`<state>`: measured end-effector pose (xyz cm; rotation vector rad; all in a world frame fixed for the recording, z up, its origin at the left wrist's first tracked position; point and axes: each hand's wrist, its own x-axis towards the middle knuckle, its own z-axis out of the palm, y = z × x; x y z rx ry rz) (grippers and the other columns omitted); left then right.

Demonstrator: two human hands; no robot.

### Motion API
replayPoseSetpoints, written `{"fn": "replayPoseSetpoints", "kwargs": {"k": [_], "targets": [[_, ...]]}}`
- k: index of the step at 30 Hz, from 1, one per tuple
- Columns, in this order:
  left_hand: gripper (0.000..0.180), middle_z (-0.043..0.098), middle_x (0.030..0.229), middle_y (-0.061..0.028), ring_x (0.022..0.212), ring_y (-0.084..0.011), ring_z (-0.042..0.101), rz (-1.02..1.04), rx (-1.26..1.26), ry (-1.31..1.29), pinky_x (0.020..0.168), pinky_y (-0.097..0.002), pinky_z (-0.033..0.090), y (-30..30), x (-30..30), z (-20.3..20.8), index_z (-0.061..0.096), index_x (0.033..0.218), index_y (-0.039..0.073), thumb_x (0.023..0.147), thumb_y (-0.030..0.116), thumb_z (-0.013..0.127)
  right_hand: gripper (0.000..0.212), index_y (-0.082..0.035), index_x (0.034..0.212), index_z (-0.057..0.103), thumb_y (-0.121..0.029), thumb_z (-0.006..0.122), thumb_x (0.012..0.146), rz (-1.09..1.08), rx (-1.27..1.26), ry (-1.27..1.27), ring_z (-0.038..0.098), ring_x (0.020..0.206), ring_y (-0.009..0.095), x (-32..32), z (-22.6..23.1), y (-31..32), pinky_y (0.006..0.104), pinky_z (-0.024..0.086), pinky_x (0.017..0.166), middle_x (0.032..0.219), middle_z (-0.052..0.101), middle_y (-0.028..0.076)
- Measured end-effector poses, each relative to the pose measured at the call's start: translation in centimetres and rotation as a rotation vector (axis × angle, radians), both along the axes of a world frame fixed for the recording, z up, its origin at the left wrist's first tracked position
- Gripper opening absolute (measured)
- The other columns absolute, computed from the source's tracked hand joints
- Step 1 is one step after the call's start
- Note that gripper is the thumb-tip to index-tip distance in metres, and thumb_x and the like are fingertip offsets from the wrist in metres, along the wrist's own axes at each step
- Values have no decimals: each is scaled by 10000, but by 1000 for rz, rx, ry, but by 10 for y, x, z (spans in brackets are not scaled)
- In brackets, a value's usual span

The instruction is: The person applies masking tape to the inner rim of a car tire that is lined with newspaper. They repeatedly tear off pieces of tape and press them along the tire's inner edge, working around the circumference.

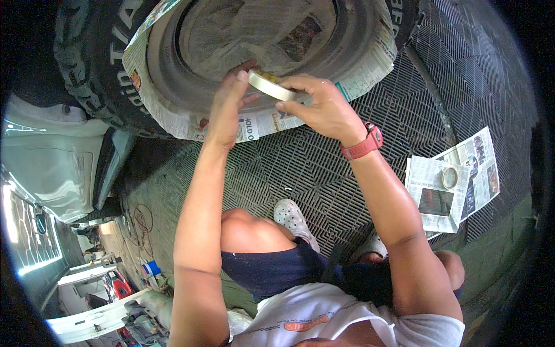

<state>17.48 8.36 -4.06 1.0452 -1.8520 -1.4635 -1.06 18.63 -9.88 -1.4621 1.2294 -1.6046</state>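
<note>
Both hands are raised in front of a large wheel, gripping a roll of pale masking tape between them. My left hand pinches the roll's left end with thumb and fingers. At its right end, my right hand has thumb and fingers closed on it. Behind the roll, the wheel rim looks dull grey and dusty. Newspaper sheets are set around the rim, covering the inner part of the black tyre. A red watch is on my right wrist.
Loose newspaper sheets lie on the ribbed floor tiles at the right, with a second tape roll on top. A silver car body stands at the left. Farther back are a coiled red hose and a blue container.
</note>
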Motion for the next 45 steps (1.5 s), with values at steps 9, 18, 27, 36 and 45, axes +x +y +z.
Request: {"fn": "replayPoseSetpoints", "kwargs": {"k": [9, 18, 27, 36, 45], "targets": [[605, 642, 1333, -147, 1273, -246, 585, 86, 275, 133, 1070, -411, 478, 0, -6, 1, 558, 1426, -18, 1020, 423, 635, 383, 27, 1172, 725, -173, 786, 851, -44, -45, 16, 722, 996, 376, -3, 1, -2, 406, 557, 893, 1076, 749, 220], [424, 717, 1240, -154, 1129, -247, 700, 36, -584, -139, 930, -357, 568, 11, -17, 10, 678, 1254, -24, 943, 251, 764, 394, -11, 1171, 740, -213, 801, 837, -156, 64, 25, 713, 921, 426, 1, 9, 3, 448, 566, 787, 1035, 739, 244], [244, 769, 1165, -173, 1071, -243, 748, -8, -795, -176, 850, -330, 608, 20, -26, 12, 783, 1085, 16, 865, 114, 821, 365, -7, 1143, 748, -228, 792, 856, -355, 60, 241, 714, 818, 400, 5, 15, 5, 435, 553, 708, 916, 733, 227], [249, 755, 1153, -170, 1001, -200, 742, 85, -502, -115, 820, -318, 628, 26, -33, 10, 757, 1048, -33, 889, 147, 823, 300, -11, 1066, 755, -225, 778, 857, -421, 102, 186, 698, 836, 419, 13, 14, 1, 456, 542, 723, 907, 726, 236], [249, 724, 958, -106, 950, -181, 689, 101, -437, -282, 853, -327, 542, 8, -14, 10, 692, 1010, -21, 950, 214, 748, 456, -30, 1310, 624, -271, 723, 935, -368, -197, 378, 718, 810, 380, 15, 15, 0, 466, 545, 703, 886, 744, 202]]}}
